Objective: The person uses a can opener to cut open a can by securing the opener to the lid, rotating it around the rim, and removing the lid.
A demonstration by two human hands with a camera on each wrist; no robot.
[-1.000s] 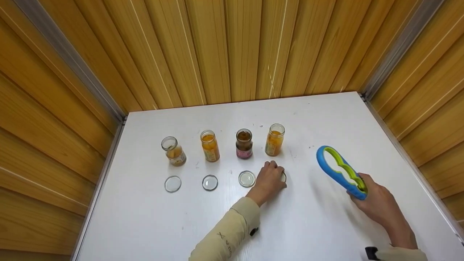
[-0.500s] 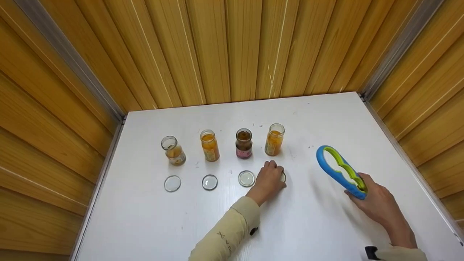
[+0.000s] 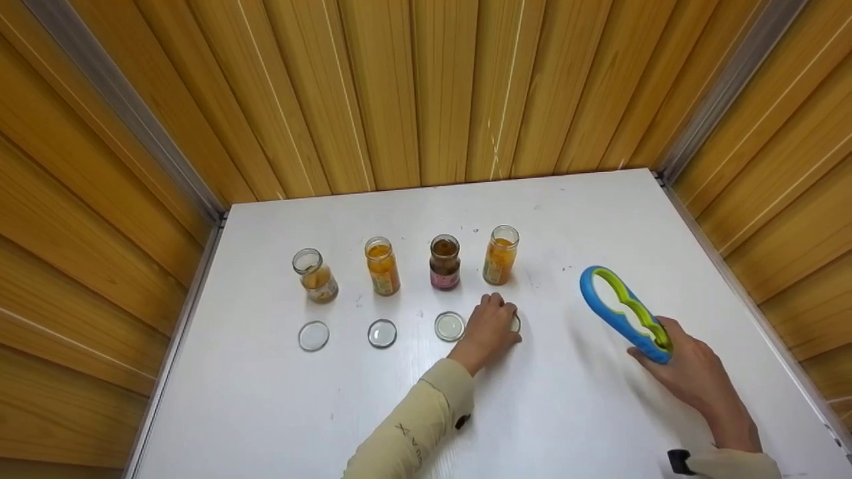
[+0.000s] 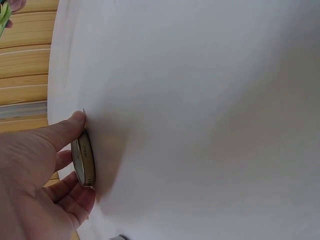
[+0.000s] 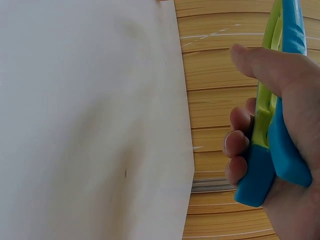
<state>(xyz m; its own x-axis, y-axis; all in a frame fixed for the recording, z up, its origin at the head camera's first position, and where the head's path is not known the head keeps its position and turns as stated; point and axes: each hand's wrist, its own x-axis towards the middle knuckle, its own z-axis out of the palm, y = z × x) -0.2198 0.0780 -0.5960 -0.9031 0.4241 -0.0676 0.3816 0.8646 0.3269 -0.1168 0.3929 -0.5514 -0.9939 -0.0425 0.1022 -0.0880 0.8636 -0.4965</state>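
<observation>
My left hand [image 3: 489, 329] pinches a round metal jar lid [image 4: 84, 160] by its rim, thumb on one side and fingers on the other, at the table surface. In the head view the hand covers most of that lid. Over the right part of the table, my right hand [image 3: 692, 372] grips a blue and green jar opener [image 5: 270, 115] by its handle, with the looped end [image 3: 602, 299] pointing away from me. Straight beyond my left hand stands an open glass jar [image 3: 500, 256] of orange contents. Another lid [image 3: 450, 326] lies just left of that hand.
Further left in the row are a jar with a pink label [image 3: 444, 263], an orange jar [image 3: 383, 266] and a paler, partly filled jar [image 3: 315, 276], all uncapped. Two more lids, one middle [image 3: 382, 333] and one leftmost [image 3: 313, 336], lie before them. Wood-patterned walls [image 3: 399, 93] enclose the white table [image 3: 266, 412].
The head view has shifted slightly, so everything sits a little further left. Both hands keep their holds on the lid and the jar opener; the right thumb has moved slightly outward.
</observation>
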